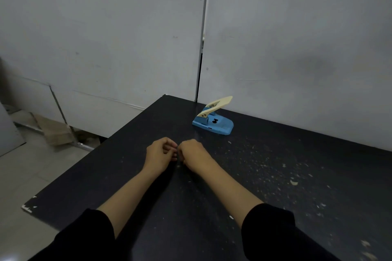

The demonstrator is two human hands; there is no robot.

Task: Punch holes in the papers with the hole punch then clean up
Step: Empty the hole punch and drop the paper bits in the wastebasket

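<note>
Grey wall panels [106,38] back the scuffed black tabletop [286,176], where I see both bare forearms in pushed-up black sleeves [269,231] reaching forward, the left hand [160,153] and right hand [194,154] meeting knuckle to knuckle low on the surface. Beyond them, well apart and near the wall, sits the blue-based hole punch with a cream lever [213,121], its lever raised and tilted, pale paper flecks [293,182] scattered to its right. Both hands have fingers curled inward with fingertips touching each other's; I cannot tell whether they pinch anything.
</note>
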